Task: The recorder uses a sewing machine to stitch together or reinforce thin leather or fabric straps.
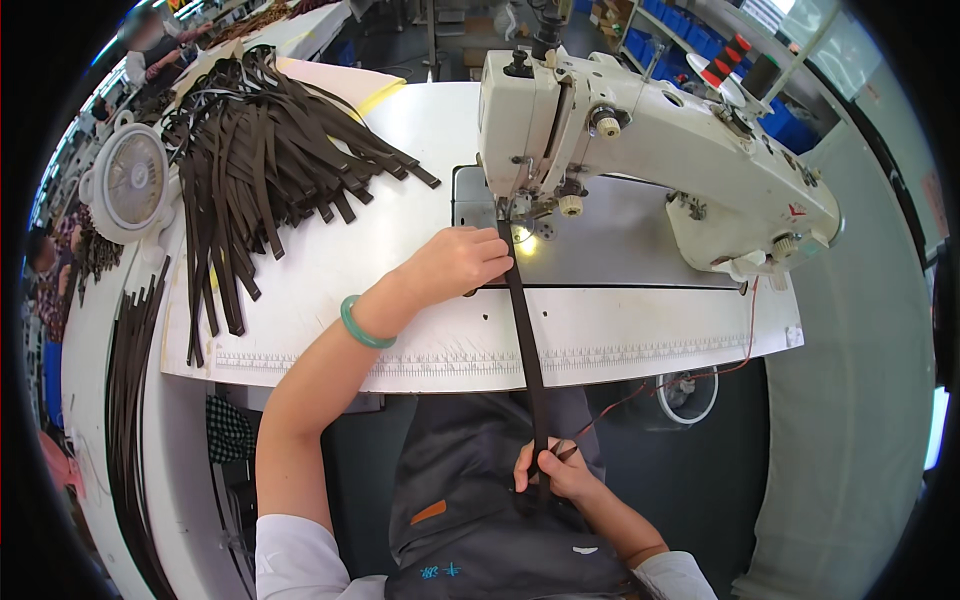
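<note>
The left hand lies on the tabletop with its fingers curled, pressing the strap down just in front of the needle of the sewing machine. The right hand is low, near the lap, closed around the other end of the strap and pulling it tight. The strap is long, thin and dark brown, and runs from the needle, over the tabletop edge, down to that hand. The left fingers are very near the needle, so they could get hurt if they slip forward. If the right hand pulls to one side, the strap could go crooked. A pile of more straps lies on the left, beside a small white fan. Blue bins sit far behind the machine. A red and a black thread spool stand on its far side.
</note>
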A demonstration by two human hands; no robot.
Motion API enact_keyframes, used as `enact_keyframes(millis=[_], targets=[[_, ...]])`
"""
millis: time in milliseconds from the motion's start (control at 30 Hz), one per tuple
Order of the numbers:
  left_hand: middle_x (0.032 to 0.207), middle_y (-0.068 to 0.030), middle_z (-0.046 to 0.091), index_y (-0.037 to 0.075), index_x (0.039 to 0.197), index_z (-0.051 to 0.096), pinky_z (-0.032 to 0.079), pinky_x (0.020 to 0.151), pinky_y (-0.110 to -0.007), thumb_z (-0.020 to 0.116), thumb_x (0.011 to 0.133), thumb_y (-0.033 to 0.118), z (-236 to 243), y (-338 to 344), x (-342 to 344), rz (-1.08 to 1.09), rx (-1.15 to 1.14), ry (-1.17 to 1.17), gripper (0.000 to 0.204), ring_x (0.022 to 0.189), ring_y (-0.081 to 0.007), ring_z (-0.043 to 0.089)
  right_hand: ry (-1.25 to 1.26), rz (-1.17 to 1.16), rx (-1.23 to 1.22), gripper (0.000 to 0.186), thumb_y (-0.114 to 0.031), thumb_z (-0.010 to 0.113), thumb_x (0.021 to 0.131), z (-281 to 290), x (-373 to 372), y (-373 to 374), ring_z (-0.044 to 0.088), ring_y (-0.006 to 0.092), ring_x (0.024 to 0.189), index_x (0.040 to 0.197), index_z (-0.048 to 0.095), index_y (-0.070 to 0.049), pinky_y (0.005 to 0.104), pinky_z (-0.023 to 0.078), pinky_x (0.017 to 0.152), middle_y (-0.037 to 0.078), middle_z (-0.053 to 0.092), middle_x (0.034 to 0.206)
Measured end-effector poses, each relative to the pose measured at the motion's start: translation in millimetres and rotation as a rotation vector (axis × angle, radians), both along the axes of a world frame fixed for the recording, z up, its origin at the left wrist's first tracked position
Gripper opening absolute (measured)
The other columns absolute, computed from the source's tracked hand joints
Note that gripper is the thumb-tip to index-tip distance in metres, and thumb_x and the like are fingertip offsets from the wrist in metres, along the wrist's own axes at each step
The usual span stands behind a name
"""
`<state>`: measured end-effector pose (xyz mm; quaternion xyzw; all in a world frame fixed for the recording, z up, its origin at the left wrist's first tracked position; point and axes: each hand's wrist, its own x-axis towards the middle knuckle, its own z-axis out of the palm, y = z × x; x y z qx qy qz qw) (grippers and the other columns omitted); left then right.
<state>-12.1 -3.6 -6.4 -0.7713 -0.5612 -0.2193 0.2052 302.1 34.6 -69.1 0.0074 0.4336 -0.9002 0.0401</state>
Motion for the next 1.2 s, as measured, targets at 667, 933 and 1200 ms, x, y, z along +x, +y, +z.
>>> enact_keyframes(millis=[667,933,1200], targets=[[0.072,-0.0027,0.051,0.003,0.080,0.059,0.046,0.052,-0.028,0.065,0.061,0.006,1.0,-0.6,-1.3,-0.004,-0.001,0.009,0.020,0.064,-0.0172,0.053,0.006,-0.015,0.036,0.040,-0.039,0.047,0.092,6.6,-10.9,3.3,0.057,0.0141,0.076,0.098,0.054,0.000,0.0242,0.043,0.064,0.009,0.060,0.079],[0.072,-0.0028,0.051,0.002,0.080,0.059,0.046,0.052,-0.028,0.065,0.062,0.007,1.7,0.4,0.1,-0.013,-0.004,0.007,0.020,0.064,-0.0172,0.053,-0.028,-0.062,0.034,0.042,-0.042,0.048,0.091,0.4,-30.0,11.9,0.042,0.0054,0.053,0.102,0.055,-0.002,0.0183,0.027,0.045,0.009,0.060,0.073],[0.071,-0.0024,0.051,0.003,0.080,0.059,0.045,0.052,-0.027,0.064,0.062,0.007,2.8,-2.1,2.2,-0.018,0.004,0.010,0.020,0.064,-0.0164,0.053,-0.086,-0.164,0.051,0.045,-0.042,0.048,0.091,10.6,-42.0,12.5,0.029,0.0030,0.044,0.102,0.056,0.001,0.0193,0.024,0.042,0.009,0.059,0.068]])
